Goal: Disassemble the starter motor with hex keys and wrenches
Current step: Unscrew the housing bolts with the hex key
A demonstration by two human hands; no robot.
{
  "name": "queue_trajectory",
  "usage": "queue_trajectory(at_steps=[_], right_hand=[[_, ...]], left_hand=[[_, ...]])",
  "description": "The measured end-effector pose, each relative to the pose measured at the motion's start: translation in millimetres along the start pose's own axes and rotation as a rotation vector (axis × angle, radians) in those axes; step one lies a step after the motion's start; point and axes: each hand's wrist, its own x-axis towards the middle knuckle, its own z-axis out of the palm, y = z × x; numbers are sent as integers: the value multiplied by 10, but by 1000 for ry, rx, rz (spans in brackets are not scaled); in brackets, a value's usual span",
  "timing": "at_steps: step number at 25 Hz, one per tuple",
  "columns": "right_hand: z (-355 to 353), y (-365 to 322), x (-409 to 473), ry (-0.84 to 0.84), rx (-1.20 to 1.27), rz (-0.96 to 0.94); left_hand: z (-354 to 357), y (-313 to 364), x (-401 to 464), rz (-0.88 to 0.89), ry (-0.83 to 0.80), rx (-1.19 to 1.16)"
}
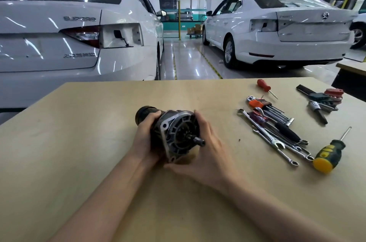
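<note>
Head view: both hands on the starter motor

Head camera looks down on a pale wooden tabletop (79, 142). Dark cylindrical starter motor with a grey cast-metal end housing (174, 132) sits near the middle of the tabletop, lying tilted, with its short pinion shaft (200, 141) pointing toward the camera and right.

Left hand (144, 138): fingers curled round the black body of the motor, gripping it from the left side.

Right hand (206, 146): wide span, fingers wrapped over the top rim of the housing, thumb under its lower edge; it grips the housing.

To the right, well apart from the hands: a pile of chrome combination wrenches (277, 140), a hex key set in an orange holder (263, 105), a yellow-and-black-handled screwdriver (328, 154), a small red-handled screwdriver (264, 86).
</note>
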Motion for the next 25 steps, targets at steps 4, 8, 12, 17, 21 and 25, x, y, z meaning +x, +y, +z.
queue_trajectory(at_steps=[4,8,12,17,21,25], right_hand=[[-3,-28,0,62,-141,25],[28,-10,-30,14,-236,-43],[-80,6,-29,-142,-257,-144],[-622,422,170,-81,-285,-8],[-770,711,191,-198,-724,737],[-691,694,164,-281,-685,633]], left_hand=[[24,33,19,-56,37,141],[-63,95,41,-114,106,388],[-155,141,47,-100,149,519],[-169,112,65,-44,176,607],[-186,112,58,-29,187,648],[-179,82,71,27,215,638]])
